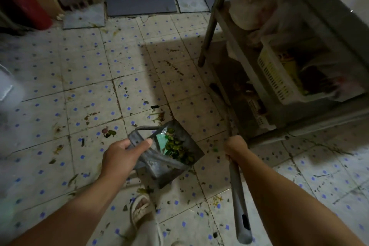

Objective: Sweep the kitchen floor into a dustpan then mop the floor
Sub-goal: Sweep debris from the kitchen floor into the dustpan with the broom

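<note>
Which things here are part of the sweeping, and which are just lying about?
Job:
- dustpan, gripped by left hand, green scraps inside
- broom handle, gripped by right hand
- litter on floor

Lying about:
- basket on low shelf
- bags above it
- table leg
- red cylinder, far left

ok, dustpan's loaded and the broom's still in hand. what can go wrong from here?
1. The dustpan, held by the left hand, already carries green scraps; tilted, it could spill them.
2. The right hand grips the broom handle beside the metal shelf leg; a swing may hit it.
3. The sandalled foot stands among scraps, possibly slippery.
</note>
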The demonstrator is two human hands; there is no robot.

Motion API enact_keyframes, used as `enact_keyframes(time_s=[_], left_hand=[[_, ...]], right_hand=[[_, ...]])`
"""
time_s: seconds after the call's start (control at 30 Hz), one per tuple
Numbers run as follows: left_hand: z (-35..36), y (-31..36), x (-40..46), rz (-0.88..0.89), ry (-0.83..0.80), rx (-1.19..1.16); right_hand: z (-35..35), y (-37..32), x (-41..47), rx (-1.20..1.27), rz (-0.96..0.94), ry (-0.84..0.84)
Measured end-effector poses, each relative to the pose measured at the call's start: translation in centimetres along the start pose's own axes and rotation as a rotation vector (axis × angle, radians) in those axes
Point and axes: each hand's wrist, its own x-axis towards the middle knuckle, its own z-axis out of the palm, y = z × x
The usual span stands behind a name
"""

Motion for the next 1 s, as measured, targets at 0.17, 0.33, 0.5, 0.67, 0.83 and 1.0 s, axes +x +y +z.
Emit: enact_keyframes(time_s=[0.17,0.33,0.5,0.67,0.83,1.0], left_hand=[[1.0,0.0,0.0,0.030,0.007,0.053],[0.3,0.5,-1.6,-0.005,0.012,0.037],[-0.7,1.5,-4.7,-0.010,0.086,0.056],[-1.9,0.2,-7.0,-0.028,0.136,0.041],[-2.0,-0.4,-7.9,-0.025,0.143,0.060],[-2.1,-1.5,-8.5,0.005,0.170,0.082]], right_hand=[[1.8,2.6,-0.4,0.056,0.134,-0.057],[3.1,3.5,-6.7,0.215,0.212,-0.243],[1.2,3.6,-11.9,0.260,0.119,-0.411],[-0.2,5.2,-15.0,0.220,0.053,-0.385],[-1.8,6.3,-13.3,0.138,0.004,-0.269],[-1.5,7.6,-10.9,0.191,0.180,-0.203]])
